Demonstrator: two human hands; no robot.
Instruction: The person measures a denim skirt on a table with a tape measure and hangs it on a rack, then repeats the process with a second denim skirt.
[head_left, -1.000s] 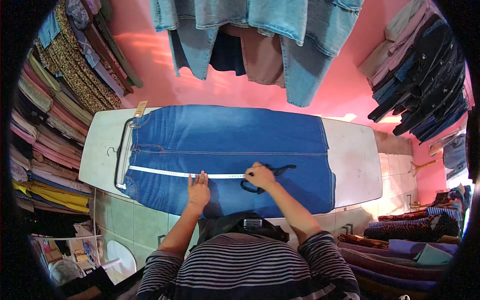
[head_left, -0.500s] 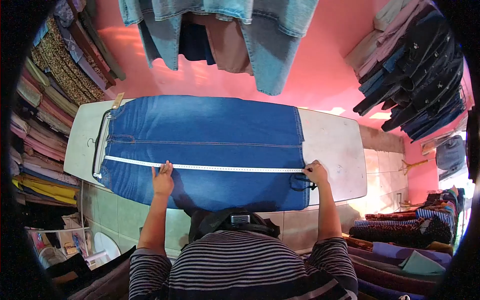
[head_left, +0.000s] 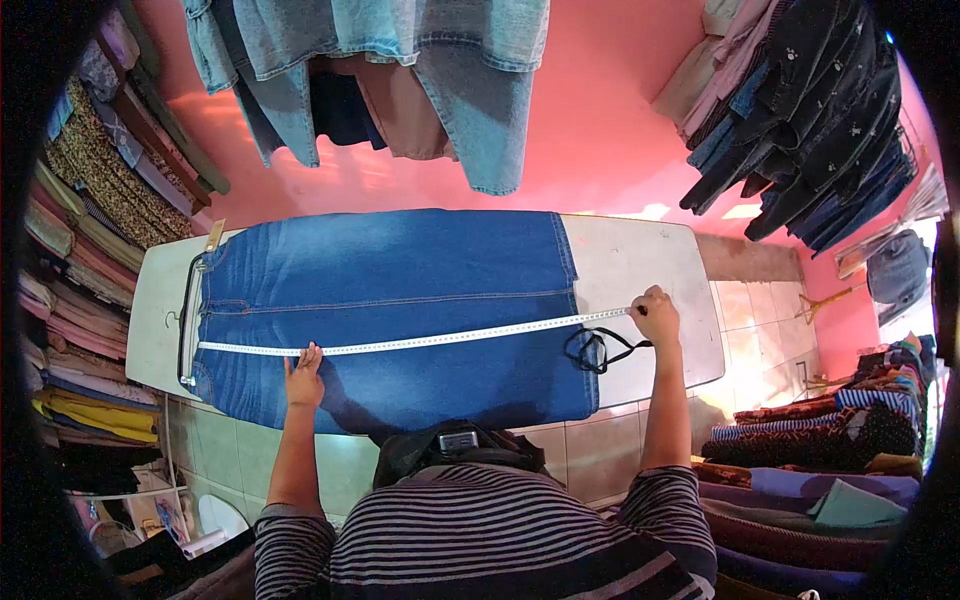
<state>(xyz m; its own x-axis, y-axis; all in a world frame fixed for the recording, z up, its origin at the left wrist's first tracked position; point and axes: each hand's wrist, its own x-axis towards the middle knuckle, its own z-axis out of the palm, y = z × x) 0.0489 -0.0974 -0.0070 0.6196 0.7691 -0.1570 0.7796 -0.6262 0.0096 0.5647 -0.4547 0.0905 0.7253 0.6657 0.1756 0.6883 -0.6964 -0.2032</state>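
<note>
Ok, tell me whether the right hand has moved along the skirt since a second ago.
Yes. The right hand slid rightward, from mid denim skirt to past its hem, over the white board, drawing out the measuring tape.

No readable text here.
You'll find the tape measure (head_left: 420, 341) markings too small to read, and the paper tag (head_left: 214, 236) at the denim skirt's (head_left: 390, 300) waist is illegible.

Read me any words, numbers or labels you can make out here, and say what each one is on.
None can be read.
Measuring tape on the denim skirt: markings too small.
Tan tag at the waistband: no legible print.
Dark device at the person's chest: too blurred to read.
</note>
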